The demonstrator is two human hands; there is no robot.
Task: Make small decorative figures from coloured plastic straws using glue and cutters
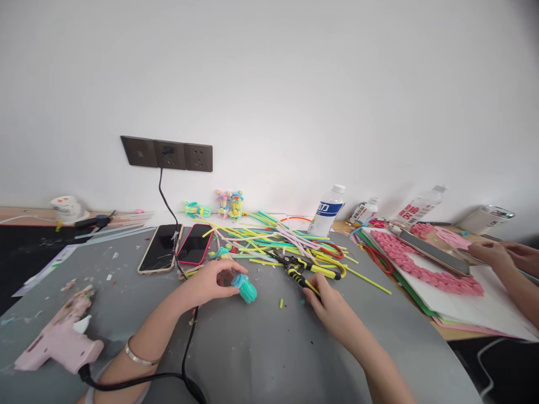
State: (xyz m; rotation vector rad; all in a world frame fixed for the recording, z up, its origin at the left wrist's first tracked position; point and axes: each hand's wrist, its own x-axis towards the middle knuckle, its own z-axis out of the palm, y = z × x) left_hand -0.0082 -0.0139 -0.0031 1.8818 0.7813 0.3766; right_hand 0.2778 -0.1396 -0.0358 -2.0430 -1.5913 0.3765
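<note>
Between the thumb and fingers of my left hand (214,280) is a small teal and blue pipe-cleaner figure (246,288), its teal end pointing toward the front right. My right hand (324,297) is closed around one handle of black and yellow pliers (298,276). The pliers' jaws point to the back left, over a loose pile of yellow, pink and teal pipe cleaners (290,235). A short yellow cut piece (281,303) lies on the grey mat (252,359) between my hands.
A pink glue gun (63,336) with a black cord lies at left. Two phones (160,249) and several finished figures (229,205) are farther back. Bottles (327,210) stand by the wall. At right, another person's hands (497,255) are near a pink braided piece (421,264).
</note>
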